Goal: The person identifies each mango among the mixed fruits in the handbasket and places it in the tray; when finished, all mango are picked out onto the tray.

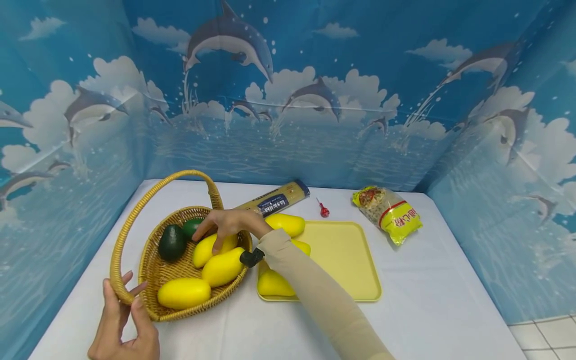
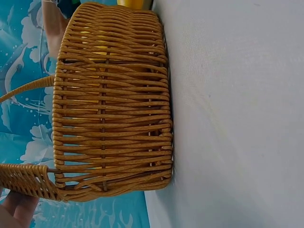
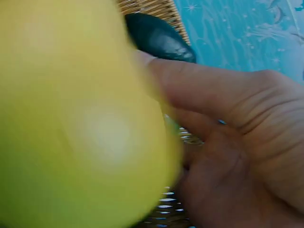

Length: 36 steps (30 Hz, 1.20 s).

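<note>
My left hand [image 1: 128, 320] pinches the lower end of the handle of a wicker basket [image 1: 146, 270]; its fingers [image 2: 21, 209] show behind the handle base in the left wrist view. Inside the basket lie a dark avocado [image 1: 172, 242], a greener avocado [image 1: 191, 227] and three yellow mangoes. Reaching in from the right, my right hand [image 1: 229, 222] grips the rear mango [image 1: 203, 251], its thumb across the top and fingers beyond it. The middle mango [image 1: 223, 267] lies under the wrist, the front mango [image 1: 184, 293] by the near rim. A blurred yellow mango [image 3: 85, 114] fills the right wrist view's left.
A yellow tray [image 1: 342, 260] beside the basket bears several mangoes [image 1: 274, 284], partly covered by the right sleeve. Behind lie a spaghetti pack [image 1: 274, 200], a red lollipop [image 1: 324, 212] and a yellow-ended food bag [image 1: 389, 212]. Dolphin-print curtains [image 1: 288, 140] surround the white table.
</note>
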Each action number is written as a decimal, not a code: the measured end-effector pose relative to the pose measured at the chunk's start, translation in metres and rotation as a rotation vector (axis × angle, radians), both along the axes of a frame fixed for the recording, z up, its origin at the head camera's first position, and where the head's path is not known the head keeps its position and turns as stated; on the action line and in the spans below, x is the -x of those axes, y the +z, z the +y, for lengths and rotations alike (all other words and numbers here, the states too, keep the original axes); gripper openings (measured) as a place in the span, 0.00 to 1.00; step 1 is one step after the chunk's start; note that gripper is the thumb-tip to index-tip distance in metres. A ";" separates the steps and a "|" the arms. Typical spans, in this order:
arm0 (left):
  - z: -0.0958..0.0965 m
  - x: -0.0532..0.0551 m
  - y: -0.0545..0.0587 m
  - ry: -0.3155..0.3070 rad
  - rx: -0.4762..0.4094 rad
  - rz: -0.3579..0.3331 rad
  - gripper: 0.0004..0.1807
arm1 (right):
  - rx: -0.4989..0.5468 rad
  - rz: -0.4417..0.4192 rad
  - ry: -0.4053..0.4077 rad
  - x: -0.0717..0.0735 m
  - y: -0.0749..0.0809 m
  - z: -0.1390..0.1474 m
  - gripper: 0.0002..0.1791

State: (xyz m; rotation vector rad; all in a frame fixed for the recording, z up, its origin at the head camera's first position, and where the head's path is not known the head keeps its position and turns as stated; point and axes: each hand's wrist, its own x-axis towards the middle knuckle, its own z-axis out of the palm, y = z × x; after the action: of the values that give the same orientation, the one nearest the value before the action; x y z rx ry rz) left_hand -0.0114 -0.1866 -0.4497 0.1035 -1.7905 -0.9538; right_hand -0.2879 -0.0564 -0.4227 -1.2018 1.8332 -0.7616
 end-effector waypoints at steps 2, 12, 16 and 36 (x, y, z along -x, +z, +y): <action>0.000 0.001 -0.002 -0.003 0.002 0.009 0.30 | -0.038 0.048 0.010 0.000 -0.004 0.000 0.35; 0.000 0.002 -0.004 -0.013 -0.004 0.027 0.30 | -0.094 0.110 0.001 -0.001 -0.005 0.000 0.34; -0.002 0.002 -0.006 -0.012 -0.005 0.029 0.30 | -0.076 0.114 0.004 -0.001 -0.004 0.000 0.35; -0.004 0.003 -0.003 -0.013 -0.001 0.013 0.31 | 0.102 0.178 0.021 -0.012 0.030 0.010 0.35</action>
State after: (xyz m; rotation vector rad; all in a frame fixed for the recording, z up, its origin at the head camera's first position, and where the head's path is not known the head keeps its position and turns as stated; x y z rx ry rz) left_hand -0.0140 -0.1905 -0.4530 0.0865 -1.7812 -0.9623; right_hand -0.2756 -0.0459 -0.3927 -1.3913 1.9411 -0.7652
